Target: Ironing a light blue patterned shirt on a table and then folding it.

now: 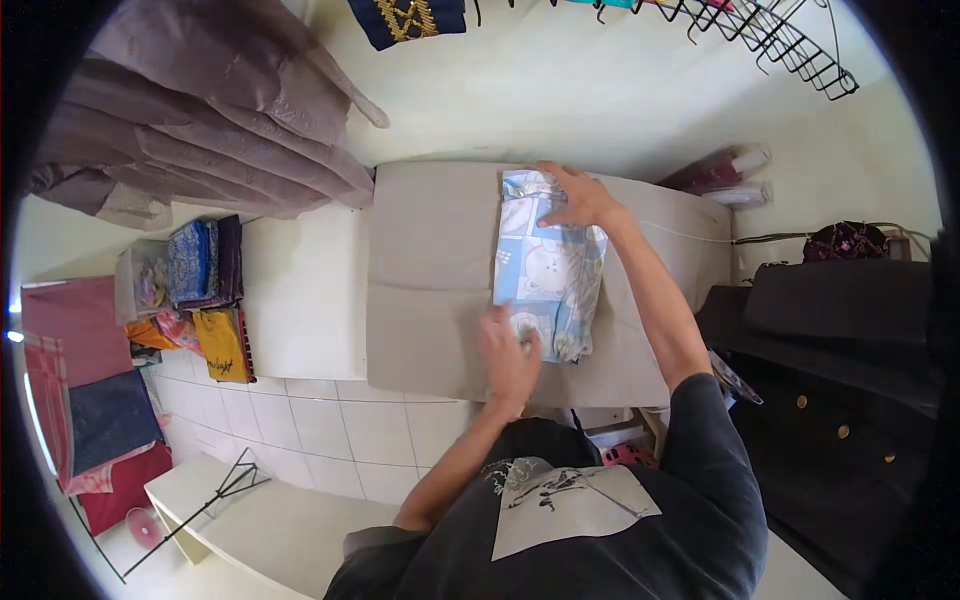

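Note:
A light blue and white cloth (545, 265) with cartoon bear prints lies folded into a long rectangle on a grey-beige covered surface (430, 240). Across its far end rests my right hand (582, 198), thumb and fingers spread on the fabric. My left hand (511, 355) is at the near left corner of the cloth, somewhat blurred. Its thumb and fingers look apart, and I cannot tell how firmly it touches the fabric. The cloth's right side shows loose, creased layers.
Mauve garments (230, 120) hang at the far left, with stacked folded clothes (205, 265) below them. A black wire rack (770, 45) is on the far wall. Dark drawers with round knobs (840, 400) stand close on the right. A cable (780, 238) runs along the right.

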